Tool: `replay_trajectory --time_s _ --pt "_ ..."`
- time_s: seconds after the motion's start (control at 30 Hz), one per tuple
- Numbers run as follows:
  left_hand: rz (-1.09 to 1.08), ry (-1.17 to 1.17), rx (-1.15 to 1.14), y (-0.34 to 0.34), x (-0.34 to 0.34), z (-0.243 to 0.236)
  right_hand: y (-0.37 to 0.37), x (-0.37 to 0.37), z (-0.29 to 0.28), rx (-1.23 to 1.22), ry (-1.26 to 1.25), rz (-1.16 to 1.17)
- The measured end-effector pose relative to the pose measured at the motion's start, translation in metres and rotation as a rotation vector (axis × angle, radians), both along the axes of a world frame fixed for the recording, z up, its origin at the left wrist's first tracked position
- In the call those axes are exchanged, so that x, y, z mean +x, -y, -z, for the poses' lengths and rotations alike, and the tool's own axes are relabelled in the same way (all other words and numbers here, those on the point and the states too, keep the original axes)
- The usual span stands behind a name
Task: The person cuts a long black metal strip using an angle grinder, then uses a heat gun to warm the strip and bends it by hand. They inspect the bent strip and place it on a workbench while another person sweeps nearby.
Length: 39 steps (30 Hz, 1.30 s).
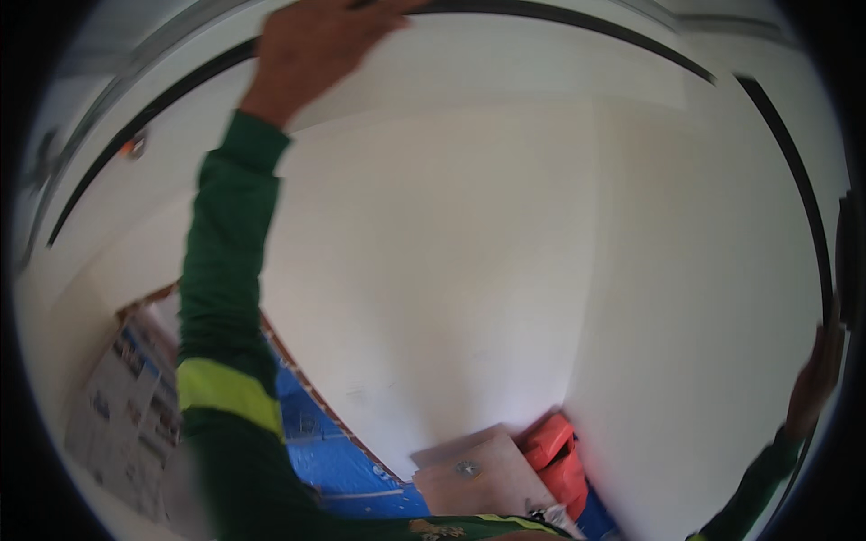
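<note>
My left arm, in a green sleeve with a yellow-green band, stretches up to the top of the view. There my left hand (311,59) is closed at a long thin black strip (185,86) that curves along the upper wall; its fingertips are partly cut off by the upper edge. A second black strip (794,162) runs down the right side, a small gap away from the first one's end. My right hand (815,374) is closed around its lower part, fingers pointing up, slightly blurred near the dark rim.
A white wall (433,252) fills the middle. Below stand a brown-grey board (483,478) and a red-orange bag (559,460). Blue sheeting (329,451) lies past a brown edge, with printed paper sheets (122,406) at the left. A dark object (846,257) stands beside my right hand.
</note>
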<state>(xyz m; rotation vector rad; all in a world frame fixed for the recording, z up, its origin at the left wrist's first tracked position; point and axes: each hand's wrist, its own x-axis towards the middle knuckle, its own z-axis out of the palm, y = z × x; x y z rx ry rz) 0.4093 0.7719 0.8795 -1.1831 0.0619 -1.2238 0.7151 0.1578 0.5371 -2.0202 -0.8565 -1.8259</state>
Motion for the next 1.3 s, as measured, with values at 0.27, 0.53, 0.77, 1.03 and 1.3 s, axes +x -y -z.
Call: replay_trajectory --time_s 0.27,0.53,0.77,1.03,1.3 --pt "0.074 0.009 -0.182 -0.069 0.024 -0.097 -0.023 -0.017 -0.071 0.166 0.039 0.29" --pt "-0.045 0.095 -0.041 -0.104 0.044 -0.136 0.02 0.045 -0.175 -0.093 0.045 0.604" --pt "-0.068 0.005 -0.171 -0.062 0.134 -0.134 0.032 0.172 -0.26 -0.238 0.052 0.671" --pt "-0.179 0.171 -0.209 -0.033 0.211 -0.144 0.037 0.295 -0.348 -0.335 0.132 0.678" --pt "-0.145 0.156 -0.249 -0.051 0.203 -0.15 0.003 0.332 -0.374 -0.359 0.117 0.656"
